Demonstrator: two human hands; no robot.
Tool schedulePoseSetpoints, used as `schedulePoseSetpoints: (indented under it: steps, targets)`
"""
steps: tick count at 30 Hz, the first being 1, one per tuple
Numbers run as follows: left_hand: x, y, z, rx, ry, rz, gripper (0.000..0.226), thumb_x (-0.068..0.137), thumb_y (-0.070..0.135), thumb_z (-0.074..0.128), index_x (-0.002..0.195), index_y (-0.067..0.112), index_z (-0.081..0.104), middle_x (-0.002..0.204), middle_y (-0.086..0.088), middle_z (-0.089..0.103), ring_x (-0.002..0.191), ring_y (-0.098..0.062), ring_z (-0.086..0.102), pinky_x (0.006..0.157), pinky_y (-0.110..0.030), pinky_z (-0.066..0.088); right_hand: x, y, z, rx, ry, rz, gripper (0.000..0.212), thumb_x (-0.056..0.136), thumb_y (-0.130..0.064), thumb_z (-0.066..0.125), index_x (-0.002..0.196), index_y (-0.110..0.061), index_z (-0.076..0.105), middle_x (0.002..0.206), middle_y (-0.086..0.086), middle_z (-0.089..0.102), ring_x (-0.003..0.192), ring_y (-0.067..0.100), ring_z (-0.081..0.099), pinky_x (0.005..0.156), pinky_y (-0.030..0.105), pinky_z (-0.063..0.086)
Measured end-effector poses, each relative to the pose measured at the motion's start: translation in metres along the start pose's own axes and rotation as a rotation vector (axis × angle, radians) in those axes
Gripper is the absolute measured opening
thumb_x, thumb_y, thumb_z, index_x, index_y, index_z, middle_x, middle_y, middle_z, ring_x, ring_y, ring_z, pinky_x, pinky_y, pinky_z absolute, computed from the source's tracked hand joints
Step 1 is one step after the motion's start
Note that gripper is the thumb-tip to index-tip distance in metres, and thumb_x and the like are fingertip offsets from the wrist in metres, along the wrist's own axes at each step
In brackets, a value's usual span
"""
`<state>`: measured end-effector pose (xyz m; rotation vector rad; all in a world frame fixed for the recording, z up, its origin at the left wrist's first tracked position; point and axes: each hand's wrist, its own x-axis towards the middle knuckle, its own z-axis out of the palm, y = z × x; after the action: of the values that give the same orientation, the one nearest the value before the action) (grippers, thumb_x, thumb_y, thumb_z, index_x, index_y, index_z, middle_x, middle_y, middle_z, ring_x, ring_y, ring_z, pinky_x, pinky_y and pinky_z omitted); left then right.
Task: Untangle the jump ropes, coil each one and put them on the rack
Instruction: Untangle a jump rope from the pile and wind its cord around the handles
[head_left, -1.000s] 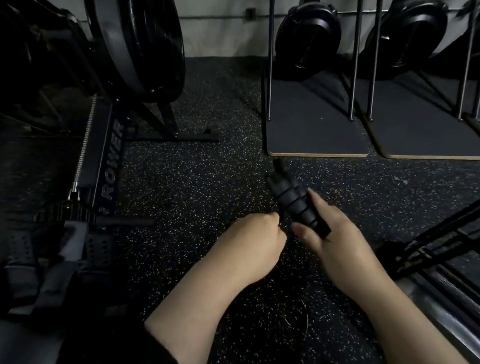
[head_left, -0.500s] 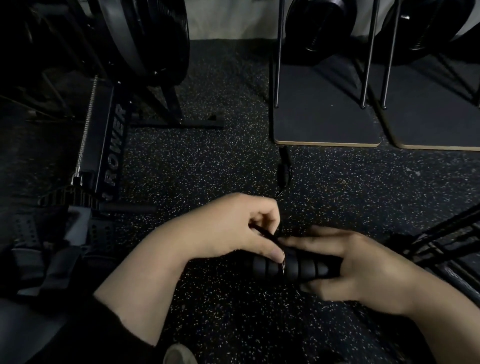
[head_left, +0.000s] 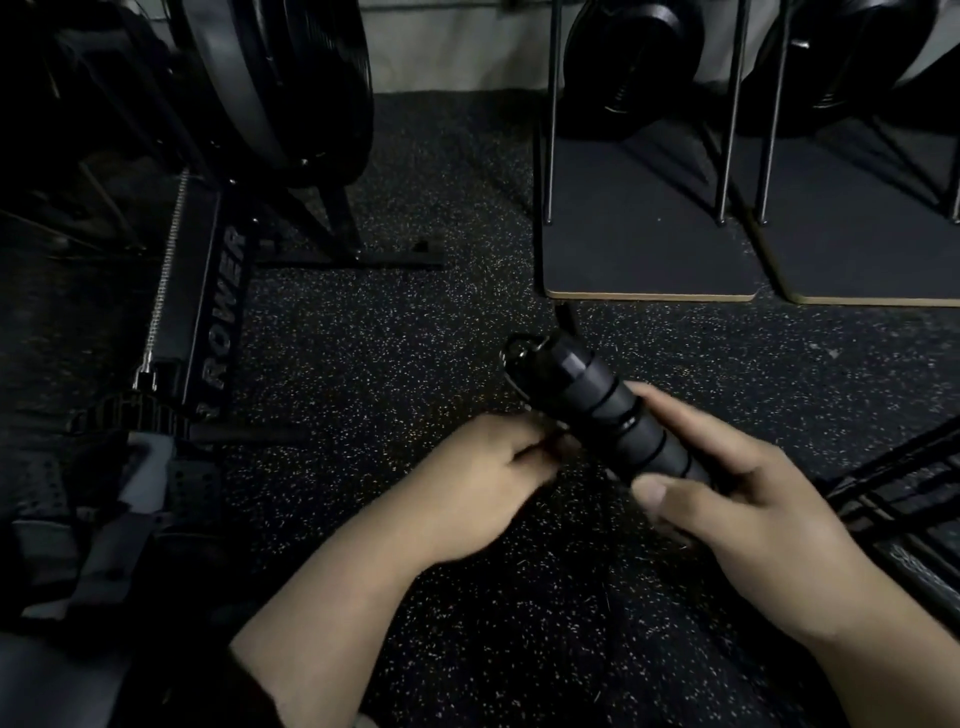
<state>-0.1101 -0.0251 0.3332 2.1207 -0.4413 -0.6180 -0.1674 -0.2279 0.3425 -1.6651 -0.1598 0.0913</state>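
Observation:
My right hand (head_left: 737, 499) grips the black ribbed jump rope handles (head_left: 608, 405), which point up and to the left over the speckled floor. A thin black rope (head_left: 511, 364) loops out of the handles' top end and runs down to my left hand (head_left: 483, 483). The left hand's fingers are curled and pinch the rope just left of the handles. Where the rope goes below the hands is too dark to tell. Another dark handle end (head_left: 563, 314) lies on the floor just beyond.
A black rower (head_left: 208, 291) with its fan wheel stands at the left. Two dark mats (head_left: 649, 249) with upright metal poles lie at the back right. A black metal rack frame (head_left: 893, 483) is at the right edge.
The right hand has swung the handles from lying flat to pointing up and left. The left hand has dropped lower and still pinches the rope.

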Motion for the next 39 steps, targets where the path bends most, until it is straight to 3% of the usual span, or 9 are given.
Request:
schedulePoseSetpoints:
  steps: [3,6,13,19,23,26,30,34,39]
  targets:
    - [0.001,0.004,0.008,0.096,0.010,-0.013,0.022,0.104,0.035,0.054,0.084,0.034,0.063,0.064,0.006,0.060,0.052,-0.014,0.050,0.052,-0.038,0.038,-0.009,0.003,0.004,-0.068,0.174,0.025,0.048,0.083,-0.017,0.076,0.109,-0.058,0.071,0.087,-0.026,0.074,0.074,-0.010,0.063,0.068,0.001,0.041]
    - [0.004,0.005,0.012,0.356,0.037,0.035,0.022,0.101,0.036,0.055,0.083,0.024,0.061,0.067,0.002,0.063,0.054,-0.015,0.054,0.052,-0.039,0.042,-0.002,0.019,-0.007,-0.262,0.235,0.155,0.048,0.089,-0.022,0.077,0.121,-0.056,0.063,0.104,-0.034,0.072,0.092,-0.017,0.064,0.074,0.000,0.043]
    - [0.002,0.014,-0.010,0.545,0.030,0.155,0.004,0.095,0.035,0.066,0.096,0.037,0.070,0.076,0.022,0.052,0.071,0.006,0.051,0.061,-0.019,0.037,-0.002,0.026,-0.011,-0.825,-0.083,0.443,0.062,0.087,-0.052,0.075,0.132,-0.076,0.040,0.113,-0.024,0.057,0.095,0.001,0.058,0.082,0.029,0.054]
    - [-0.001,0.003,-0.026,0.306,-0.082,0.198,0.009,0.086,0.038,0.078,0.089,0.038,0.070,0.090,0.028,0.057,0.080,0.006,0.054,0.068,-0.012,0.037,-0.009,0.021,-0.022,-0.566,-0.306,0.347,0.056,0.082,-0.039,0.084,0.121,-0.070,0.059,0.120,-0.038,0.059,0.114,-0.011,0.060,0.102,0.021,0.049]
    - [-0.003,-0.004,-0.032,0.036,-0.080,0.232,0.014,0.087,0.033,0.074,0.099,0.038,0.080,0.088,0.016,0.064,0.085,0.000,0.062,0.078,-0.012,0.043,-0.011,0.005,-0.018,-0.261,-0.352,0.245,0.057,0.074,-0.027,0.086,0.114,-0.064,0.068,0.110,-0.012,0.068,0.105,0.004,0.067,0.091,0.016,0.053]
    - [-0.005,-0.004,-0.029,-0.224,-0.087,0.284,0.028,0.089,0.023,0.066,0.115,0.029,0.076,0.079,0.015,0.059,0.077,0.004,0.059,0.076,-0.011,0.045,-0.015,-0.001,-0.017,-0.181,-0.294,0.114,0.058,0.067,-0.028,0.094,0.105,-0.065,0.071,0.118,-0.005,0.067,0.113,0.012,0.063,0.087,0.002,0.044]
    - [-0.006,-0.009,-0.021,-0.491,-0.109,0.277,0.029,0.086,0.022,0.077,0.114,0.014,0.079,0.083,0.014,0.067,0.086,0.000,0.066,0.084,-0.017,0.052,-0.021,-0.008,-0.015,0.015,-0.252,0.028,0.059,0.067,-0.047,0.091,0.123,-0.045,0.072,0.118,-0.006,0.075,0.112,0.010,0.070,0.092,0.014,0.050]
    - [0.001,-0.006,0.002,-0.453,0.062,0.091,0.036,0.094,0.008,0.064,0.063,0.026,0.070,0.058,0.000,0.043,0.055,-0.016,0.035,0.057,-0.029,0.036,-0.014,0.002,-0.013,0.138,-0.040,0.050,0.071,0.058,-0.057,0.093,0.120,-0.040,0.063,0.099,0.003,0.072,0.081,0.012,0.063,0.071,0.023,0.052]
    - [0.012,0.005,0.022,-0.304,0.084,-0.056,0.032,0.099,0.021,0.046,0.086,0.041,0.067,0.061,0.006,0.048,0.054,-0.012,0.039,0.053,-0.037,0.034,-0.006,0.007,-0.001,0.161,0.192,0.120,0.047,0.065,-0.041,0.082,0.108,-0.041,0.064,0.078,-0.009,0.068,0.066,0.003,0.055,0.057,0.013,0.044]
